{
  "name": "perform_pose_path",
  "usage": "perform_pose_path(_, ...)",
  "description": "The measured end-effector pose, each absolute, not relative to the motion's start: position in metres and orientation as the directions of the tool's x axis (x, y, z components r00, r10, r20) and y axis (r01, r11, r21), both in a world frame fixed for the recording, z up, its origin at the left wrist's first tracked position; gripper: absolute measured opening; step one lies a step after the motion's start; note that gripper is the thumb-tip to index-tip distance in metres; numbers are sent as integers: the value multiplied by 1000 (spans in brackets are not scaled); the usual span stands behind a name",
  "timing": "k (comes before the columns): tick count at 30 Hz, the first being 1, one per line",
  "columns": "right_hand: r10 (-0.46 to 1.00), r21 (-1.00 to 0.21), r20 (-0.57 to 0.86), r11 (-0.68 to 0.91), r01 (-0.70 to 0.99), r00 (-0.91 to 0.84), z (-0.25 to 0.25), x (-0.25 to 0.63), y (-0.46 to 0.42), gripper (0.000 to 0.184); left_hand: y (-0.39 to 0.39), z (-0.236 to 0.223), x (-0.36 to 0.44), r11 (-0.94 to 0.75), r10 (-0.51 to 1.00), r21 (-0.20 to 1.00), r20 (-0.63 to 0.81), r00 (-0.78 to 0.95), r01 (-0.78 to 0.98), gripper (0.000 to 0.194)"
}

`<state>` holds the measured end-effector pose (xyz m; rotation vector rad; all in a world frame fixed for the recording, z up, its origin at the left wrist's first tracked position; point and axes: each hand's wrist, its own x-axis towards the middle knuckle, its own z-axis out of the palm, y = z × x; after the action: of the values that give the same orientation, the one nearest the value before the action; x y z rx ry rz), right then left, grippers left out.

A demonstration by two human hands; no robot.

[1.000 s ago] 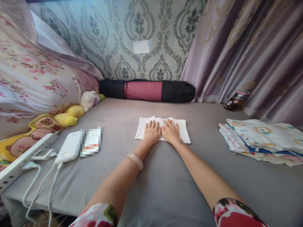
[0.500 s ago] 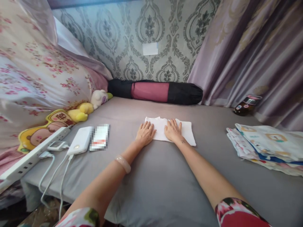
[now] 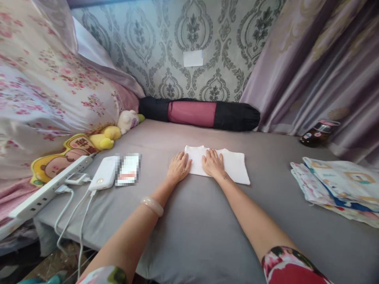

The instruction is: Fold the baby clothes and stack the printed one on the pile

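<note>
A folded white cloth [image 3: 233, 166] lies flat on the grey sheet in front of me. My left hand [image 3: 179, 167] is palm down at its left edge, fingertips resting along that side. My right hand [image 3: 213, 163] presses flat on the cloth left of its middle, fingers stretched forward and slightly spread. Both hands are open and grip nothing. The right half of the cloth is uncovered.
Folded printed cloths [image 3: 349, 177] are stacked at the right, with a dark bottle [image 3: 315, 134] behind. Left are a blurred-out phone [image 3: 128, 169], white power bank [image 3: 104, 172], power strip [image 3: 51, 189] and plush toys [image 3: 105, 138]. A black-and-pink rolled bag [image 3: 192, 113] lies along the wall.
Both hands have slid a little to the left relative to the white cloth, leaving more of its right side bare. The camera view has shifted slightly.
</note>
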<state>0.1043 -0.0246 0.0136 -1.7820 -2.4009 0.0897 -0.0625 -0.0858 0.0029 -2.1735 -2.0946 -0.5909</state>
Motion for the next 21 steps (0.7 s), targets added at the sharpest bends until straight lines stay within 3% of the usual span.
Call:
perform_pose_path(5,958,-151,41,287,946,-284,21,101,-24,54,-86,4,-64,-18,939,256,337,-72,967,39)
perform_pose_path(21,939,-175,94,342,923,-330,15,75,-23,57,-83,-1,-70,6,920,309,371,-126,951,24)
